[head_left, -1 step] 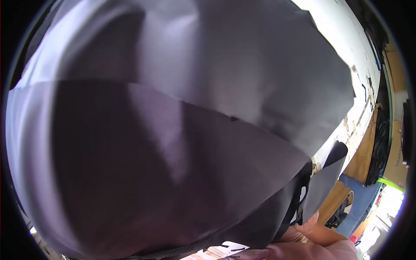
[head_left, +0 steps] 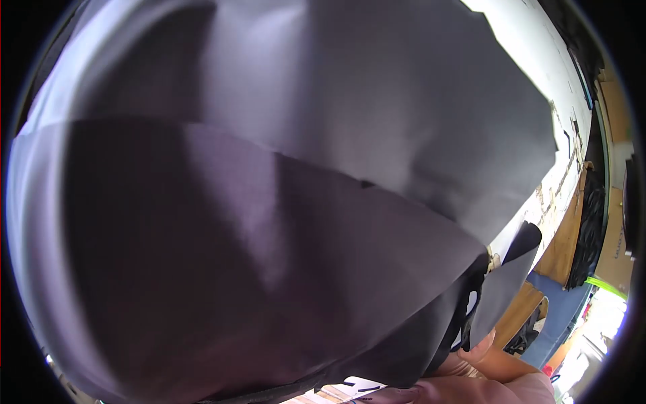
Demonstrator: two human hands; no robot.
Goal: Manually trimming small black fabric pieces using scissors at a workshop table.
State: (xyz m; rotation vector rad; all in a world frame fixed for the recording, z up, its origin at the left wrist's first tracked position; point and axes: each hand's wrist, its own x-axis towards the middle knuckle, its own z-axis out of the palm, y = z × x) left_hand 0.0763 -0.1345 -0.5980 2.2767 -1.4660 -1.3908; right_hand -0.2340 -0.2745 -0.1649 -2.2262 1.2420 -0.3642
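A large dark grey fabric sheet (head_left: 282, 222) is held up close by the right hand (head_left: 481, 360), gripped at its lower edge, while the left hand is hidden from view.

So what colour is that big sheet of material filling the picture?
Dark grey to black, plain with no pattern; the sheet shows in the head view, the only one.

Fabric sheet (head_left: 269, 202) over table (head_left: 538, 60); hand (head_left: 481, 360) below-right.
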